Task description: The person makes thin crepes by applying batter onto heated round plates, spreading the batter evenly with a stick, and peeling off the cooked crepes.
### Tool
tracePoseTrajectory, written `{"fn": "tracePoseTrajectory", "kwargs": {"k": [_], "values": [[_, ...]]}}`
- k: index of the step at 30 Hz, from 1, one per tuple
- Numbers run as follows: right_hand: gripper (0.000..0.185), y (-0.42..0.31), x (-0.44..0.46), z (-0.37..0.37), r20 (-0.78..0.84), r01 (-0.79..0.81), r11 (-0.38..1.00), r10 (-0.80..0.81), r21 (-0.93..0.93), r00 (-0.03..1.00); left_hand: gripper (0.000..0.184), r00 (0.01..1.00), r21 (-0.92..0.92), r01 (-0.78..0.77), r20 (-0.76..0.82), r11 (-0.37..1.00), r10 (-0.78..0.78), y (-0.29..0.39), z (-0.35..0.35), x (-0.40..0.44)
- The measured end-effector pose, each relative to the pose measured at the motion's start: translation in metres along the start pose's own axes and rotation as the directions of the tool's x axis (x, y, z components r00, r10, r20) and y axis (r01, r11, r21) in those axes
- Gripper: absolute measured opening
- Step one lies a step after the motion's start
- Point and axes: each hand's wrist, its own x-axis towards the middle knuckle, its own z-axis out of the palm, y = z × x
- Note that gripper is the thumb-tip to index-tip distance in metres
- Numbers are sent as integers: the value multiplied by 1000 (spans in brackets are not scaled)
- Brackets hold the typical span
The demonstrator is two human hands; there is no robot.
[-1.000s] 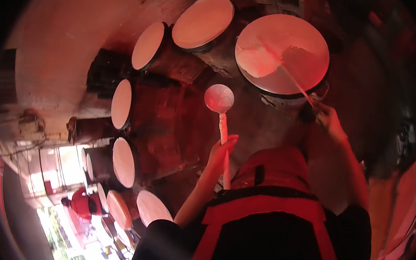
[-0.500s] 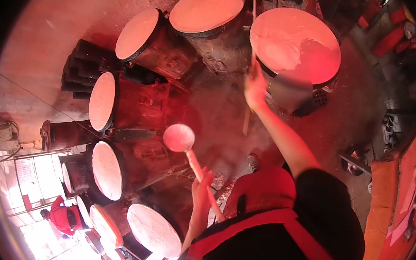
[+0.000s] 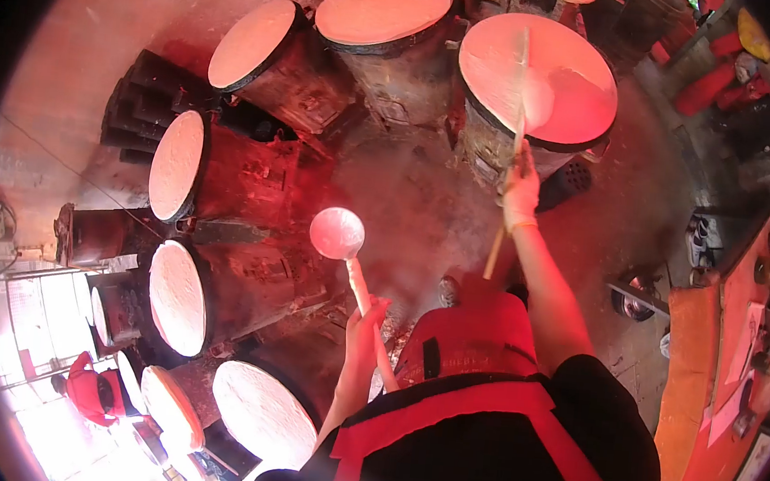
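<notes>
Two hands were wrapped round handles: the left hand gripped a ladle partway along its stem, likely stiff and heavier at the bowl; the right hand grasped a thin stick, probably light, best held near its lower part. Its far end crossed the pan, over pale, seemingly soft batter. Past the pan's dark rim, barrels curved leftward; floor between them and the person seemed roomy enough for swinging.

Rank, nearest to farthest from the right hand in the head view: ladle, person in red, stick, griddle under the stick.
1. Stick: gripped in the right hand.
2. Griddle: just ahead.
3. Ladle: leftward, in the left hand.
4. Person in red: far left, toward the lower corner.
</notes>
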Motion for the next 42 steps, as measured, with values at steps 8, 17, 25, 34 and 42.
{"fn": "tracePoseTrajectory", "kwargs": {"k": [8,17,25,34,42], "values": [[20,-104,2,1,89,-328,780,334,533,938,21,994,76,-15,105,997,7,-7,32,-7],[37,-69,14,-138,239,-518,816,466,255,852,26,983,167,-55,185,984,23,-14,97,-1],[40,-42,54,-191,581,-583,808,434,87,689,26,973,99,4,227,995,-27,-6,205,-29],[43,-98,194,-294,497,-485,873,441,-46,747,22,968,27,77,236,997,-81,-28,288,-45],[38,-113,195,-223,582,6,973,134,-232,802,22,973,65,-20,231,998,5,-2,320,-58]]}}
